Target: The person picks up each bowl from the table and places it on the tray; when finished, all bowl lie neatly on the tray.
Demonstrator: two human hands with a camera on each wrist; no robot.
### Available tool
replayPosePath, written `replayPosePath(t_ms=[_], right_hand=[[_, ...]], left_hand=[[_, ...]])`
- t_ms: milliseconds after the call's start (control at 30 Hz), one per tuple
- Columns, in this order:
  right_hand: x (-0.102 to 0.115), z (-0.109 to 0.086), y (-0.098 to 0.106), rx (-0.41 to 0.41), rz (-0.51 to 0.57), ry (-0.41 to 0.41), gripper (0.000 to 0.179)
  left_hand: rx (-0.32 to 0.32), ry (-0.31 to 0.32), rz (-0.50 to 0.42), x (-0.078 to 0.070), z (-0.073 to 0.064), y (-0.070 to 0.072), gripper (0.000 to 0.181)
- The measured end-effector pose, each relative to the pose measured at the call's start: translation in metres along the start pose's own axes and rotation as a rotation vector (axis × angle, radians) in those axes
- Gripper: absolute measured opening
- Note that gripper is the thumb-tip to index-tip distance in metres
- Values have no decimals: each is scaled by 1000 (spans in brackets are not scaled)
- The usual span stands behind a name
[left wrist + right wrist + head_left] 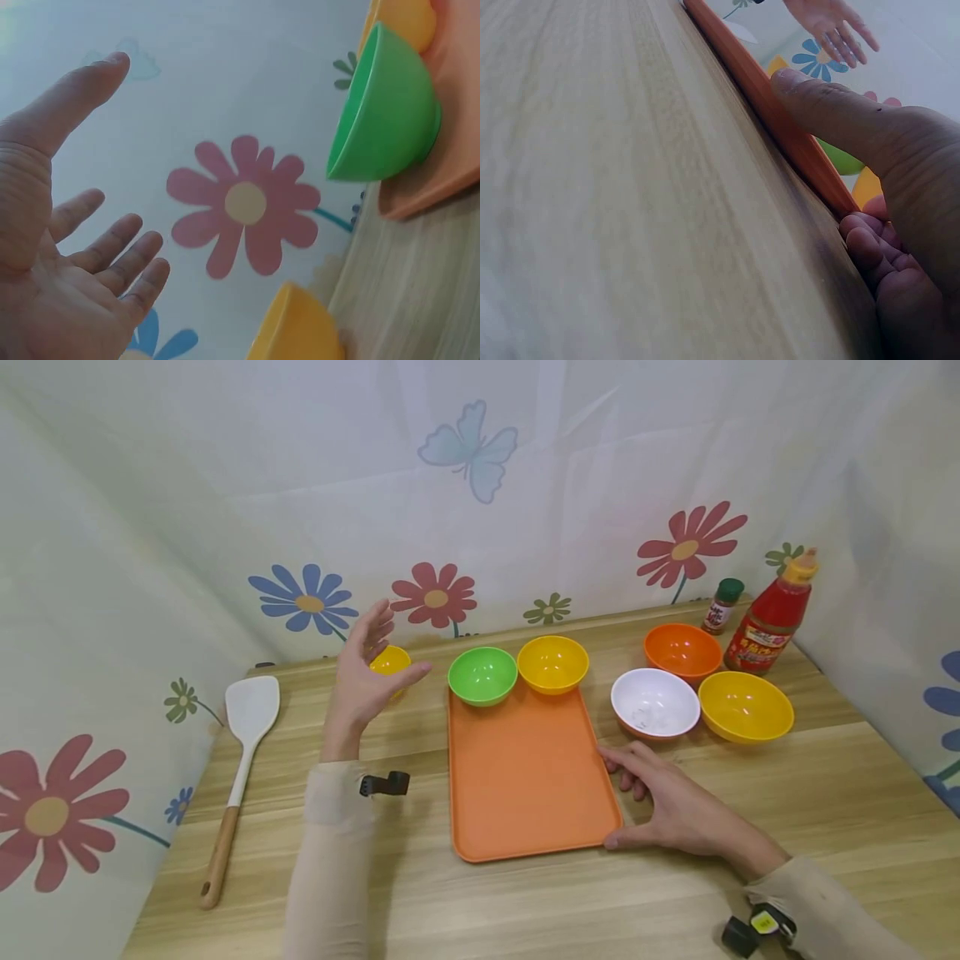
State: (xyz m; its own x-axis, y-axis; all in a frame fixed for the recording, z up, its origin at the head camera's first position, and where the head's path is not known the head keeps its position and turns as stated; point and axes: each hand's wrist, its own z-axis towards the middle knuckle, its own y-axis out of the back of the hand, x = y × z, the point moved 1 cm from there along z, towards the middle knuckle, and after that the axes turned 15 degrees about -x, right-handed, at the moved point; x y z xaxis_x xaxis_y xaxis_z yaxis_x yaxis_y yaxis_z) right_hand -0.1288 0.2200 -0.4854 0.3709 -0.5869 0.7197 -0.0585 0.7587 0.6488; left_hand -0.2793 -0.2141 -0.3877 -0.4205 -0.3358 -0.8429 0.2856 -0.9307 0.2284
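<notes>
From my seat I have the right hand (667,802) against the right edge of the orange rectangular tray (533,777), its thumb by the near corner and its index fingertip farther along, spread rather than clamped. The left hand (359,683) is raised in front of a small yellow bowl (391,661), fingers apart and holding nothing. The tray lies mid-desk, with a green bowl (483,677) and a yellow bowl (553,666) side by side at its far end. I judge the step in hand to be steadying or squaring the tray; the next move, I think, calls for gentle pressure on that edge so neither bowl shifts. My count on the desk (420,910): one tray; six bowls, namely one green, three yellow with the large yellow bowl (746,707) at right, one orange bowl (682,651) and one white-lined bowl (655,702); one white turner (241,777) with a wooden handle; one red sauce bottle (768,625); one green-capped seasoning jar (721,610).
</notes>
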Motion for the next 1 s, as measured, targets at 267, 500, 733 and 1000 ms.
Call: replayPosePath(t_ms=[267,500,733,1000], right_hand=[[0,0,1,-11,3,7,119],[0,0,2,-4,-2,0,120],[0,0,1,-5,7,3,119],[1,0,0,5,-6,-17,119]], left_hand=[[-107,93,16,18,6,29,99],[-145,163,63,39,5,40,102],[-135,246,144,67,0,41,109],[-108,294,185,91,-9,35,115]])
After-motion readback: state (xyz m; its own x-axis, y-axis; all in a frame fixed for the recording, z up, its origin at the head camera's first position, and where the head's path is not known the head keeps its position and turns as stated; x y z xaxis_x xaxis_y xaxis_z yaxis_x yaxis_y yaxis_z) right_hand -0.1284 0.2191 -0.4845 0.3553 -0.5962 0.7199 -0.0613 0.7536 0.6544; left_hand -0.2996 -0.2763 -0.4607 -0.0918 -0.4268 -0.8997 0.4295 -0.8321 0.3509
